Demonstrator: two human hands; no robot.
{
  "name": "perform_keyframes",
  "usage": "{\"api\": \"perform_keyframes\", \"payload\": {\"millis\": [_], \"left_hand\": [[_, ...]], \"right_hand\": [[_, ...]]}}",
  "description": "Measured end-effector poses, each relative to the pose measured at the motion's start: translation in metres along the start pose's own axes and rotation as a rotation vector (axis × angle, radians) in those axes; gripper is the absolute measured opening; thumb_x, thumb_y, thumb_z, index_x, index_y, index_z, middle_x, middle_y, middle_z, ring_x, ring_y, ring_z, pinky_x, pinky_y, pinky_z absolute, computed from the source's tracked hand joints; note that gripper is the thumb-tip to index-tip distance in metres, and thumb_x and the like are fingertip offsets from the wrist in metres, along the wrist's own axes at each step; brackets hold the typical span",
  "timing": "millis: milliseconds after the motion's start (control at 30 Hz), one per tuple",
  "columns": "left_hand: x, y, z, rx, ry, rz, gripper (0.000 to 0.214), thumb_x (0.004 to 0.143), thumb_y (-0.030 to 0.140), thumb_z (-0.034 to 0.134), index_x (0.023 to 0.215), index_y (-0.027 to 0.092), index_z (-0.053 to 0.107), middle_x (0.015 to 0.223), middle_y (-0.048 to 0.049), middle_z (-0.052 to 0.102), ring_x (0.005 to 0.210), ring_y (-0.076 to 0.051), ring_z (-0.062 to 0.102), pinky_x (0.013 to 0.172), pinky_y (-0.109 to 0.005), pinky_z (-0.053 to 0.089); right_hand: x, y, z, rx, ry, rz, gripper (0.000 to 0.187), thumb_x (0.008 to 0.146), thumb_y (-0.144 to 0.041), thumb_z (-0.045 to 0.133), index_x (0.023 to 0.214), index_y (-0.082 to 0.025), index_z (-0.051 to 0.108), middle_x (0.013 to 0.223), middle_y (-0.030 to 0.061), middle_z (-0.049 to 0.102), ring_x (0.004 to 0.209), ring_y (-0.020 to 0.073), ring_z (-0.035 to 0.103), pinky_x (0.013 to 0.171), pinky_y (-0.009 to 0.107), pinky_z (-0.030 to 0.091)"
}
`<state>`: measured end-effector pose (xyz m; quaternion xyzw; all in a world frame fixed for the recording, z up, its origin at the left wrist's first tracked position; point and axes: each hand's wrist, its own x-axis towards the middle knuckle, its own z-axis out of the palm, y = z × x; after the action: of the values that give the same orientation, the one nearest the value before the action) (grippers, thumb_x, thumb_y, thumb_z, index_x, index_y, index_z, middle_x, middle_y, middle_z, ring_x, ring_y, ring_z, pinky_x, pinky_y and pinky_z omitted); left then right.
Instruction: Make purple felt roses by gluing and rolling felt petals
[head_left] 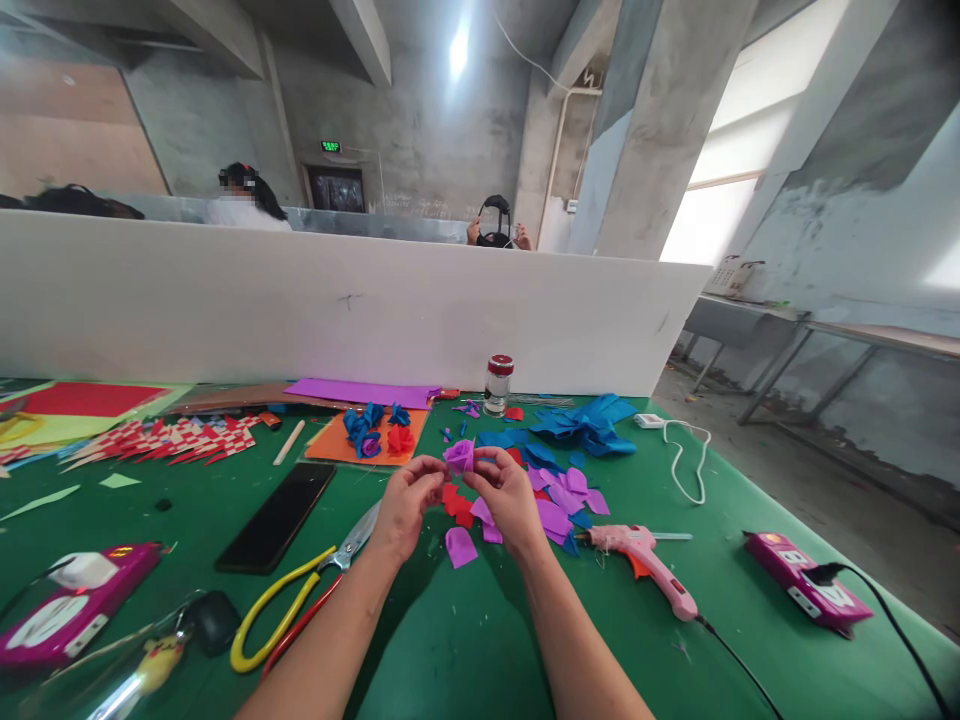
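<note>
both hands raised just above the green tabletop (480, 640), mid-field. left hand (405, 510) and right hand (506, 495) meet on a small purple paper flower (460, 456); fingers of each pinched closed on it from either side. loose purple petals (559, 500) and red scraps (457, 503) lie directly under and right of the hands. pink glue gun (649, 565) near the right wrist (nozzle pointing left). yellow-handled scissors (300, 595) and black phone (277, 515) lie left. bare green runs toward the near edge between the forearms. white partition (300, 300) closes the far edge. blue paper pile (589, 422) and glass jar (498, 384) sit beyond.
</note>
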<state>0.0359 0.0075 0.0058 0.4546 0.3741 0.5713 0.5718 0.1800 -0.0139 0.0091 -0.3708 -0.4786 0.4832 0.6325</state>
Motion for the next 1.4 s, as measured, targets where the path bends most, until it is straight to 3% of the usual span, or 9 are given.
{"api": "perform_keyframes", "payload": {"millis": [133, 233, 400, 700, 1033, 1400], "left_hand": [[0.002, 0.001, -0.004, -0.058, -0.07, -0.062, 0.023, 0.061, 0.03, 0.078, 0.078, 0.015, 0.075, 0.071, -0.0044, 0.068, 0.064, -0.013, 0.055, 0.06, -0.022, 0.042], [-0.001, 0.005, -0.002, -0.039, -0.148, 0.018, 0.027, 0.065, 0.036, 0.078, 0.083, 0.015, 0.077, 0.078, -0.0066, 0.071, 0.074, -0.017, 0.059, 0.068, -0.026, 0.045], [-0.008, 0.012, -0.002, -0.001, -0.179, 0.098, 0.029, 0.067, 0.04, 0.078, 0.083, 0.015, 0.078, 0.081, -0.0066, 0.071, 0.082, -0.021, 0.06, 0.079, -0.03, 0.046], [-0.008, 0.013, -0.001, -0.058, -0.158, 0.111, 0.03, 0.06, 0.032, 0.084, 0.086, 0.018, 0.077, 0.082, -0.0045, 0.073, 0.079, -0.019, 0.062, 0.079, -0.029, 0.046], [-0.008, 0.011, -0.001, -0.109, -0.157, 0.056, 0.034, 0.057, 0.027, 0.086, 0.088, 0.018, 0.077, 0.086, -0.0053, 0.074, 0.081, -0.019, 0.063, 0.083, -0.031, 0.048], [-0.005, 0.007, -0.005, -0.003, -0.191, 0.061, 0.028, 0.059, 0.026, 0.085, 0.084, 0.017, 0.077, 0.088, -0.0037, 0.075, 0.088, -0.021, 0.065, 0.086, -0.03, 0.047]], "right_hand": [[-0.004, -0.007, 0.001, 0.094, -0.169, 0.024, 0.037, 0.072, -0.032, 0.076, 0.101, -0.022, 0.056, 0.083, 0.0004, 0.074, 0.077, 0.0172, 0.069, 0.07, 0.027, 0.05], [-0.007, -0.013, 0.002, 0.107, -0.249, 0.047, 0.04, 0.072, -0.031, 0.077, 0.103, -0.023, 0.054, 0.08, -0.0011, 0.074, 0.072, 0.015, 0.067, 0.069, 0.026, 0.049], [-0.007, -0.015, -0.004, 0.083, -0.316, 0.014, 0.037, 0.076, -0.032, 0.074, 0.105, -0.024, 0.053, 0.083, -0.0012, 0.074, 0.076, 0.0154, 0.067, 0.071, 0.026, 0.049], [-0.003, -0.007, -0.008, 0.003, -0.236, 0.004, 0.026, 0.073, -0.033, 0.077, 0.09, -0.021, 0.062, 0.074, -0.0023, 0.071, 0.068, 0.0128, 0.064, 0.065, 0.023, 0.046], [-0.001, -0.006, -0.011, -0.012, -0.223, 0.018, 0.026, 0.072, -0.036, 0.077, 0.088, -0.02, 0.064, 0.066, -0.0017, 0.071, 0.057, 0.0122, 0.061, 0.057, 0.023, 0.042], [0.002, 0.001, -0.011, 0.036, -0.207, 0.066, 0.031, 0.069, -0.04, 0.079, 0.088, -0.019, 0.066, 0.061, -0.0019, 0.068, 0.052, 0.0101, 0.058, 0.051, 0.021, 0.038]]}}
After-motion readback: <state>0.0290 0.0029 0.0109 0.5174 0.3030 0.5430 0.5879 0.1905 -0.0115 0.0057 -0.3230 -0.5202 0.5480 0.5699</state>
